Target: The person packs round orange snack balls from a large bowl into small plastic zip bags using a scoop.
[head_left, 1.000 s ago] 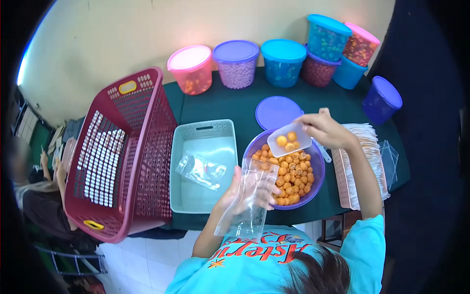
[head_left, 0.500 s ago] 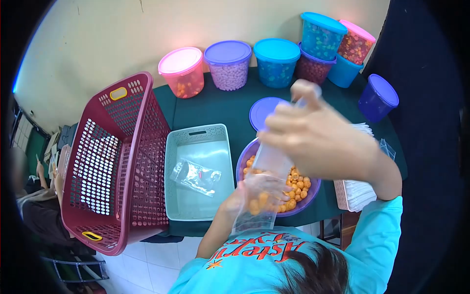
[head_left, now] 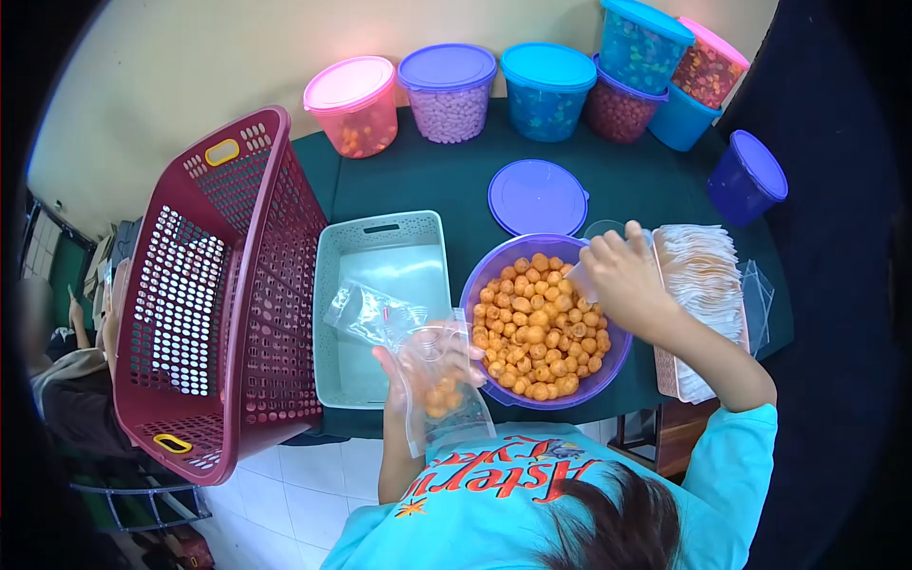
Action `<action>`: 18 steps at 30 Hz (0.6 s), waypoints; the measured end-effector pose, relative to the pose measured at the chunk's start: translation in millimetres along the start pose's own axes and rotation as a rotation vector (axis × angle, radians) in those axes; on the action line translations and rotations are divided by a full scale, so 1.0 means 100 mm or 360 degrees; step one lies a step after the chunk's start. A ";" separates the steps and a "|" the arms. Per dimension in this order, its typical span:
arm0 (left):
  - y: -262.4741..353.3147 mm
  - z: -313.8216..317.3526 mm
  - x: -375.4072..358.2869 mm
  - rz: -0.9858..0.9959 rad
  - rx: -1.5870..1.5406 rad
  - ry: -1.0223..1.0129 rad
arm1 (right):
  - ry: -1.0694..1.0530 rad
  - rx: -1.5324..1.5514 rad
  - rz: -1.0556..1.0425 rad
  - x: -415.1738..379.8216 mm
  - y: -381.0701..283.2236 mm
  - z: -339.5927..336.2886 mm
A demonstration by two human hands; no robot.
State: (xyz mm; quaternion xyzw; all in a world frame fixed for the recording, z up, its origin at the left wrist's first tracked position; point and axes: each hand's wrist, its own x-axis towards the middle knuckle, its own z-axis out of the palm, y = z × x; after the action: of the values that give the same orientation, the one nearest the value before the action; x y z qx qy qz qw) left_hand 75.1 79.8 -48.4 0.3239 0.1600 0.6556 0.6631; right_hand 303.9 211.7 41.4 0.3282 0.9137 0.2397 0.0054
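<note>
Between the tray and the bowl, my left hand [head_left: 427,356] holds a clear plastic bag [head_left: 451,380] with several orange balls low inside it. My right hand [head_left: 622,275] grips a translucent cup [head_left: 581,281], tilted at the right rim of the purple bowl [head_left: 622,366]. Round orange snacks [head_left: 541,328] fill much of that bowl. In the pale green tray [head_left: 380,385] lies another clear bag [head_left: 366,312], partly near my left hand.
A tall maroon basket [head_left: 252,285] stands at the left. Lidded tubs [head_left: 446,95] line the back. Right of the bowl is a pink basket of white packets [head_left: 698,294]. A purple lid [head_left: 539,198] lies behind the bowl. Another person's hand [head_left: 76,309] shows far left.
My right hand has moved down and right with the cup, from above the bag to the bowl's edge. My left hand and the bag have shifted left, uncovering the bowl.
</note>
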 end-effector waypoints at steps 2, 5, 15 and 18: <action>-0.03 0.01 0.02 -0.0043 -0.0020 -0.0014 | -0.0095 0.0389 0.0059 -0.03 0.10 0.09; -0.04 0.02 0.07 -0.0126 0.0017 -0.0060 | -0.0238 0.0611 0.0065 -0.03 -0.01 0.25; -0.04 -0.01 0.12 -0.0205 0.0039 -0.0022 | -0.0137 0.1298 0.0145 -0.01 -0.25 0.43; -0.06 -0.01 0.11 -0.0209 -0.0054 -0.0035 | -0.0118 0.1385 0.0139 0.00 -0.21 0.43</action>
State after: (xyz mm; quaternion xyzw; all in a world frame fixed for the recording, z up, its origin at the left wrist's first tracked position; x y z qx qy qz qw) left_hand 79.7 91.5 -50.8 0.3087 0.1625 0.6096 0.7118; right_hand 299.0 216.2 -5.4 0.3466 0.9140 -0.1793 -0.1107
